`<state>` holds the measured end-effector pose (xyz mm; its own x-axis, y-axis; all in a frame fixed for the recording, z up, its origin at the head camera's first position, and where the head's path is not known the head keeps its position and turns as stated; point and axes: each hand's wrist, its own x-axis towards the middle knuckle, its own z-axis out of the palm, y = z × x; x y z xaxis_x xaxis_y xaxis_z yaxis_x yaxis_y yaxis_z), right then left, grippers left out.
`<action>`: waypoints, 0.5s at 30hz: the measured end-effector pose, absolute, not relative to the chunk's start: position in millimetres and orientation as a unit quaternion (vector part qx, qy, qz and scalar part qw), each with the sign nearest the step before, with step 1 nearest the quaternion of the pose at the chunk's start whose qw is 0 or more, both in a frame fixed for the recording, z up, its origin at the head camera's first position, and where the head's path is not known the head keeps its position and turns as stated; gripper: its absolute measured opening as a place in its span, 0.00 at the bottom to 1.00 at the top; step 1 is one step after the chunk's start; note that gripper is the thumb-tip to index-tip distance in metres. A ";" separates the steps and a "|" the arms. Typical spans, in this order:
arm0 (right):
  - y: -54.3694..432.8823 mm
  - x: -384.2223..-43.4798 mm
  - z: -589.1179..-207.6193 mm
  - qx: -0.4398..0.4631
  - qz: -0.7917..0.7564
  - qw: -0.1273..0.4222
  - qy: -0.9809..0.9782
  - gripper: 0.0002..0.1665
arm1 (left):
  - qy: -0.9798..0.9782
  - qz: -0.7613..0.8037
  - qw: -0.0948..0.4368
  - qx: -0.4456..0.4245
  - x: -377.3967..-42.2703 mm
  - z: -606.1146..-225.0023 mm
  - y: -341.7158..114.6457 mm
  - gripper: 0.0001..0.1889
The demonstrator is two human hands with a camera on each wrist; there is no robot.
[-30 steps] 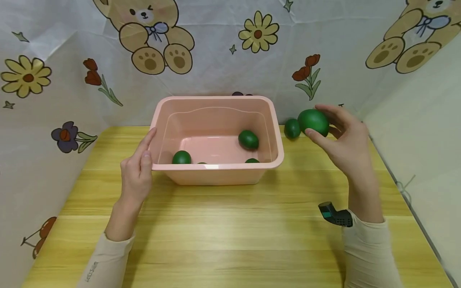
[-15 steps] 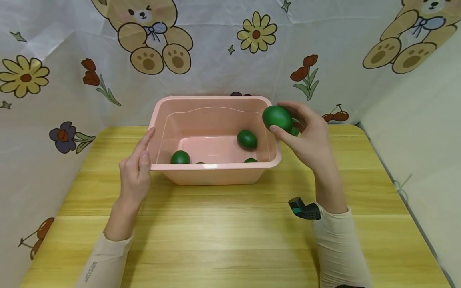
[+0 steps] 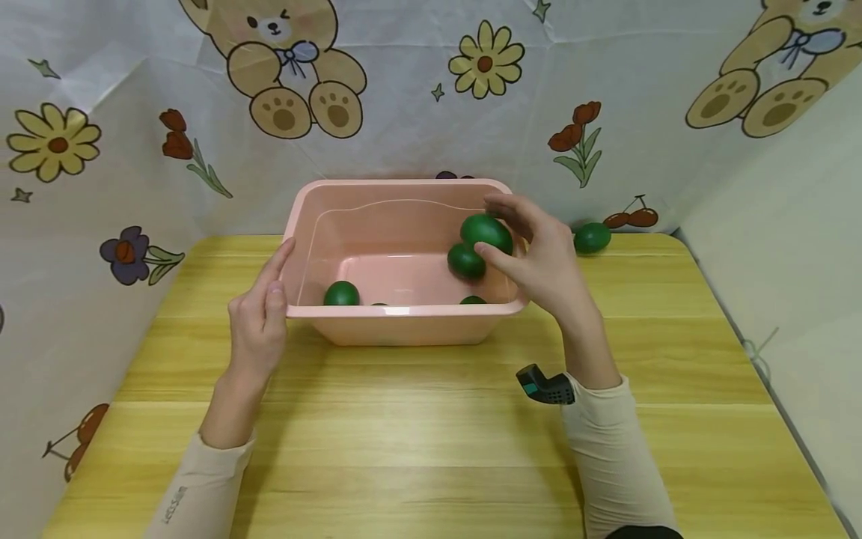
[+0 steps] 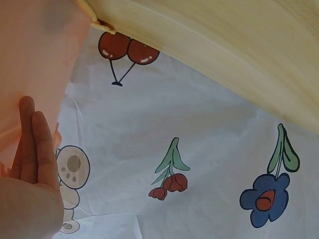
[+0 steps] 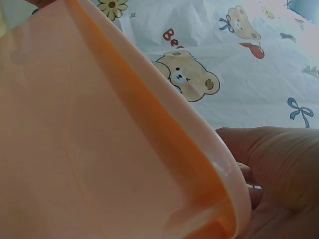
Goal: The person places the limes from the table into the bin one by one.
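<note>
A pink plastic bin (image 3: 397,329) stands on the wooden table near the back. My left hand (image 3: 256,322) lies against its left side, fingers (image 4: 44,149) straight along the outer wall in the left wrist view. Over the right part of the bin, my right hand (image 3: 545,262) holds a glossy green egg (image 3: 486,231) between thumb and fingers. That egg overlaps another green egg (image 3: 465,262) inside the bin. Several more eggs (image 3: 341,293) lie in there, some mostly hidden behind the front rim. The right wrist view shows the bin's wall, with the held egg out of sight.
One more green egg (image 3: 592,238) rests on the table, right of the bin and close to the back wall. A white cloth (image 3: 404,90) printed with bears and flowers hangs behind. The wooden tabletop (image 3: 417,427) stretches out in front of the bin.
My right hand has carried the green egg leftward from beside the bin to over its right side. A table egg behind that hand has come into view. My left hand stays at the bin.
</note>
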<state>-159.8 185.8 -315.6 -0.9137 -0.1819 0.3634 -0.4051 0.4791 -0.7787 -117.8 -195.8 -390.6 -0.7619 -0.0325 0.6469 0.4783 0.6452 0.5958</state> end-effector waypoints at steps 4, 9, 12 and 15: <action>188.9 -159.9 -316.1 0.180 0.473 0.132 -0.852 0.34 | -0.849 -0.396 0.323 -0.135 -118.3 -390.9 -196.7 0.28; 196.5 -163.9 -318.5 0.180 0.474 0.153 -0.848 0.30 | -0.850 -0.394 0.323 -0.135 -118.7 -391.3 -197.5 0.28; 202.3 -166.6 -320.0 0.174 0.474 0.163 -0.848 0.27 | -0.848 -0.396 0.324 -0.138 -119.2 -391.7 -197.7 0.28; 207.1 -169.2 -321.1 0.168 0.470 0.174 -0.849 0.26 | -0.847 -0.397 0.323 -0.140 -119.9 -392.1 -198.1 0.28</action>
<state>-169.2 207.1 -321.1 -0.8836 -0.1213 0.4523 -0.4477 0.5019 -0.7400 -119.9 -198.1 -392.1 -0.7520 -0.0205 0.6588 0.4934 0.6452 0.5833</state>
